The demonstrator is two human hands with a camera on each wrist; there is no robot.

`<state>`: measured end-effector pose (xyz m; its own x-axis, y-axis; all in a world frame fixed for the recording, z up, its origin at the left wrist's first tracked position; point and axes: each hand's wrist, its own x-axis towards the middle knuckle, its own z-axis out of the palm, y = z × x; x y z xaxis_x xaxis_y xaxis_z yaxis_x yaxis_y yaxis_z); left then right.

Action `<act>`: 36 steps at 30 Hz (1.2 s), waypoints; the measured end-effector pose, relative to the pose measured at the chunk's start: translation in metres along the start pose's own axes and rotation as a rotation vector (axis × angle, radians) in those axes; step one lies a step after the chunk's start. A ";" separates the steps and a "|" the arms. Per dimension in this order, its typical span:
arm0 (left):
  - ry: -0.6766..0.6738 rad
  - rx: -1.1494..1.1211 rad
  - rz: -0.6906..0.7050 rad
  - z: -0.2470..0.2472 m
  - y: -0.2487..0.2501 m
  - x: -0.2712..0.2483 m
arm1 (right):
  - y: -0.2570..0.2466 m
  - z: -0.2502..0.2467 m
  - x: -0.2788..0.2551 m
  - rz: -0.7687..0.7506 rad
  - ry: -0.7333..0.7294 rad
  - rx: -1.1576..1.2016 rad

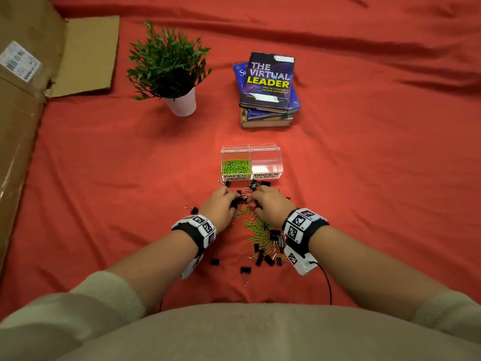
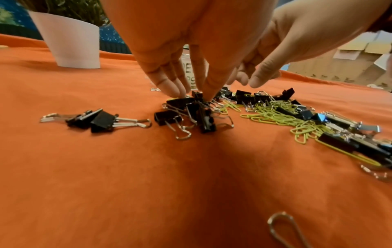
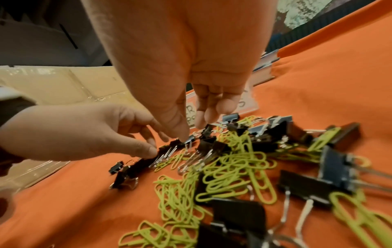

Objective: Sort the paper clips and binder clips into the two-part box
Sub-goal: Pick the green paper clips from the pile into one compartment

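Observation:
A clear two-part box (image 1: 265,155) stands on the red cloth; its left half, labelled PAPER CLIPS, holds green paper clips (image 1: 236,165), and its right half, labelled BINDER CLIPS, is bare. In front of it lies a mixed pile of black binder clips (image 1: 269,259) and green paper clips (image 1: 257,226). My left hand (image 1: 235,198) reaches down into the pile and pinches a black binder clip (image 2: 198,98) between thumb and fingers. My right hand (image 1: 253,201) hovers close beside it, fingers loosely bent over the pile (image 3: 231,161), its thumb tip touching a small binder clip (image 3: 189,139).
A potted plant (image 1: 179,100) stands at the back left and a stack of books (image 1: 268,87) behind the box. Cardboard (image 1: 23,105) runs along the left edge. Stray binder clips (image 2: 99,120) lie left of the pile, others (image 1: 244,270) near my body.

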<state>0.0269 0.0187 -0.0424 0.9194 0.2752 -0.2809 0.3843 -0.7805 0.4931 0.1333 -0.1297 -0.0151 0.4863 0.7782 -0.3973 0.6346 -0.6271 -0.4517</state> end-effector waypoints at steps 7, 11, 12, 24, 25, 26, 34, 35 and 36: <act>0.038 -0.067 -0.082 -0.006 -0.016 0.000 | 0.004 0.000 0.004 0.154 -0.042 -0.078; 0.126 -0.146 -0.148 -0.009 -0.024 0.002 | -0.002 0.001 0.008 0.053 0.033 -0.032; 0.128 -0.156 -0.155 -0.009 -0.024 0.004 | -0.006 0.003 0.009 0.025 0.011 -0.038; -0.008 0.103 -0.081 -0.013 -0.021 0.015 | -0.022 0.026 0.005 0.096 0.009 -0.166; -0.003 0.095 -0.068 -0.014 -0.021 0.015 | -0.022 0.025 0.006 0.112 0.009 -0.117; 0.004 0.084 -0.055 -0.014 -0.021 0.016 | -0.021 0.024 0.006 0.122 0.011 -0.077; 0.003 -0.027 -0.132 -0.016 -0.018 0.014 | -0.028 0.030 0.010 0.162 0.001 -0.025; 0.005 -0.024 -0.141 -0.015 -0.017 0.015 | -0.029 0.031 0.010 0.176 0.005 -0.027; 0.005 -0.019 -0.147 -0.013 -0.017 0.016 | -0.029 0.031 0.010 0.188 0.006 -0.032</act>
<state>0.0360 0.0434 -0.0442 0.8536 0.3883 -0.3474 0.5162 -0.7209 0.4624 0.1012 -0.1043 -0.0309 0.6016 0.6475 -0.4677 0.5507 -0.7604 -0.3442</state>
